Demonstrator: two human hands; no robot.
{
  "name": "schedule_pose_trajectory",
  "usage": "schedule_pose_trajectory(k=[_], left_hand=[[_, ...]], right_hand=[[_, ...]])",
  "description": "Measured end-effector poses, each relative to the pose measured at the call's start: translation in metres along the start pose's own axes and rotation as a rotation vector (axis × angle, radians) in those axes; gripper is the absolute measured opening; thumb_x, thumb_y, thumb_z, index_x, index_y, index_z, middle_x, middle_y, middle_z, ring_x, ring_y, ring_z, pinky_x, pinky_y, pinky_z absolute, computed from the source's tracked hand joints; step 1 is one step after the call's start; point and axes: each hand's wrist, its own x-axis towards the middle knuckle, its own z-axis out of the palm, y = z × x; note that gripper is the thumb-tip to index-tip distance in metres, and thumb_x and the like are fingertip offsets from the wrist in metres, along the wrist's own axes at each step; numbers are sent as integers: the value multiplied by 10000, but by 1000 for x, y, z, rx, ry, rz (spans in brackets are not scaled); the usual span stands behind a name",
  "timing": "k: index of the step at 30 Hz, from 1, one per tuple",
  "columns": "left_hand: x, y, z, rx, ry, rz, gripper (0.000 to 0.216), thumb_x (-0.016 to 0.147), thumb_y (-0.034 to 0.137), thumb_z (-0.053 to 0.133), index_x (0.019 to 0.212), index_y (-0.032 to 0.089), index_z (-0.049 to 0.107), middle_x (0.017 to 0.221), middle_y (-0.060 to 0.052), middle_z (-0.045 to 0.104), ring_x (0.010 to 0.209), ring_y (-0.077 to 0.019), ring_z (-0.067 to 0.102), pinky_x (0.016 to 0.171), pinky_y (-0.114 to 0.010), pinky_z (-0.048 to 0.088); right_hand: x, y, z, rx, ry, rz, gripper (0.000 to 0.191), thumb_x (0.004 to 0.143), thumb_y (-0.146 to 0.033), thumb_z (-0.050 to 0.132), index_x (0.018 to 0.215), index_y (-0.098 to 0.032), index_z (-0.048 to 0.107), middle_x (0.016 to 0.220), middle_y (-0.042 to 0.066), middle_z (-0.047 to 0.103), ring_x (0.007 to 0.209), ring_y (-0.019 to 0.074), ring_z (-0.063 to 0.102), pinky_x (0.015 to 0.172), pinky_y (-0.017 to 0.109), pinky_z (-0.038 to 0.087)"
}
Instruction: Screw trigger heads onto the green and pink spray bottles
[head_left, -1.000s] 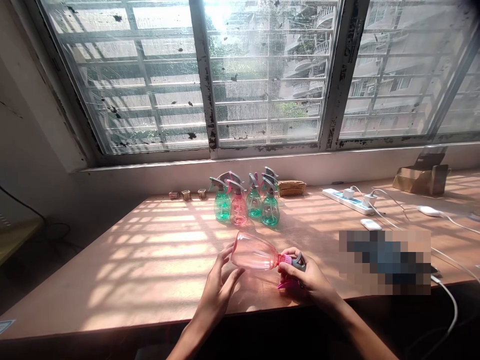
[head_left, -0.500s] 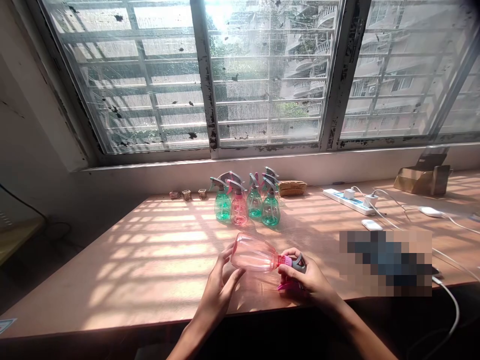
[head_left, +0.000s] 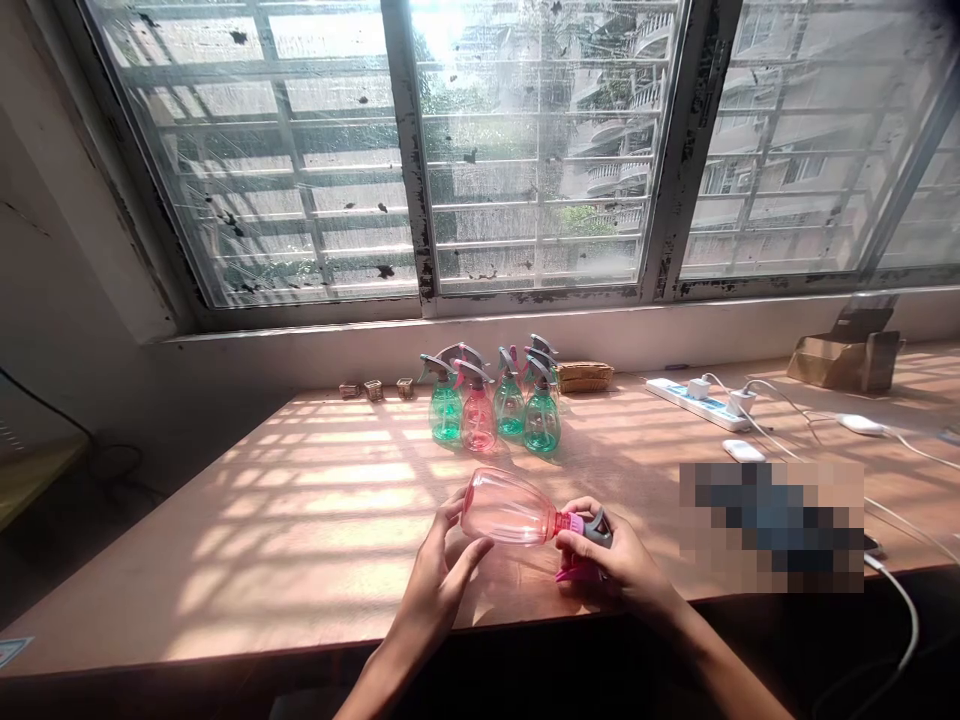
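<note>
Lying sideways above the counter [head_left: 300,520], the pink spray bottle [head_left: 506,508] is barely shifted from before: body cupped by the left hand [head_left: 442,570], trigger head [head_left: 596,527] gripped by the right hand [head_left: 619,560].

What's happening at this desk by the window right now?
A person holds a pink spray bottle on its side just above the wooden table. The left hand cups the bottle's body, and the right hand grips the grey trigger head at the neck. Further back, a cluster of green and pink spray bottles stands upright near the window sill, with a white power strip and cables off to the right.
</note>
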Motion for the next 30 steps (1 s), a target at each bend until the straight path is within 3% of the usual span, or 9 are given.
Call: schedule_pose_trajectory(k=[4, 12, 20, 23, 30], left_hand=[[-1, -1, 1, 26, 22, 22, 501, 910, 353, 628, 1380, 260, 483, 1468, -105, 516, 1373, -301, 471, 1157, -472, 369], [-1, -2, 1, -72, -3, -42, 493, 909, 448, 617, 1325, 208, 505, 1380, -152, 585, 1392, -324, 454, 1118, -480, 419], [2, -11, 0, 47, 2, 61, 527, 878, 354, 668, 1366, 258, 496, 1404, -108, 563, 1317, -298, 527, 1126, -480, 423], [1, -8, 0, 34, -7, 51, 554, 846, 367, 713, 1342, 253, 494, 1405, -109, 555, 1342, -298, 503, 1146, -472, 396], [-2, -2, 1, -3, 8, 3, 418, 919, 405, 616, 1299, 256, 525, 1512, -119, 445, 1404, -307, 429, 1138, -474, 396]], right_hand=[[1, 0, -1, 16, 17, -42, 396, 759, -424, 823, 959, -212, 555, 718, -11, 671, 633, 168, 649, 647, 357, 602], [-3, 1, 1, -28, -32, -18, 430, 756, -410, 827, 999, -228, 523, 728, -25, 672, 626, 168, 649, 596, 353, 609], [2, 5, -2, -3, 15, -24, 422, 759, -438, 818, 990, -222, 538, 689, -27, 669, 624, 167, 653, 620, 339, 605], [-1, 2, 0, -48, -6, -34, 398, 766, -426, 813, 984, -225, 546, 713, -31, 665, 630, 161, 652, 606, 313, 591], [-1, 0, 0, -44, -16, -7, 407, 762, -440, 812, 980, -226, 543, 701, -26, 673, 626, 175, 658, 591, 328, 587]])
